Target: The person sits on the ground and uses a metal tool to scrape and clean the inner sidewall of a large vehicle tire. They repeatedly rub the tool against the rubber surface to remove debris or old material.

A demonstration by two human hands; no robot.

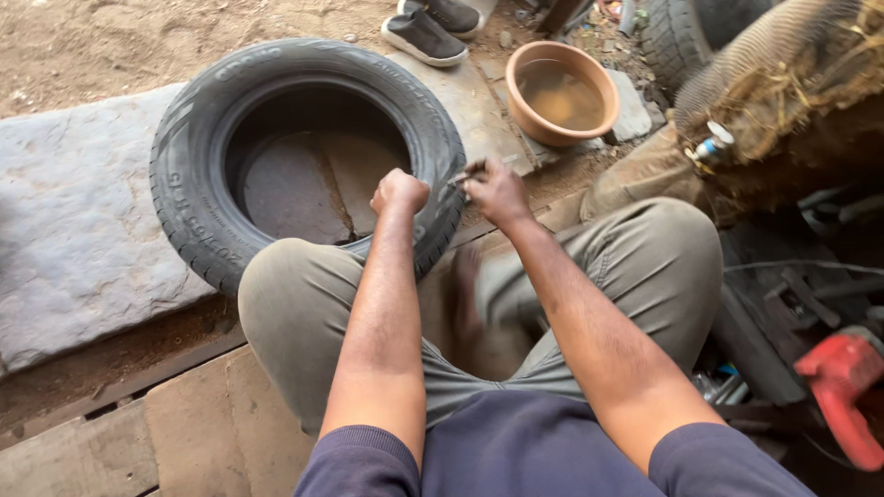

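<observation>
The thin tool (468, 172) in the closed right hand (497, 190) is blurred and mostly hidden. The left hand (399, 191) is fisted on the rim of the ribbed black rubber tire (189, 175), lying flat on a stone slab (74, 230) before the knees.

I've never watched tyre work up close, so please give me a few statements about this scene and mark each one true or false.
1. The black rubber tyre lies flat on the ground. True.
2. The round terracotta-coloured basin is empty. False: it holds murky brown water.
3. The right hand holds a thin tool against the tyre's rim. True.
4. The left hand is open and flat. False: it is closed in a fist at the tyre's inner edge.
5. The red tool lies inside the tyre. False: it lies apart, at the person's right.
</observation>
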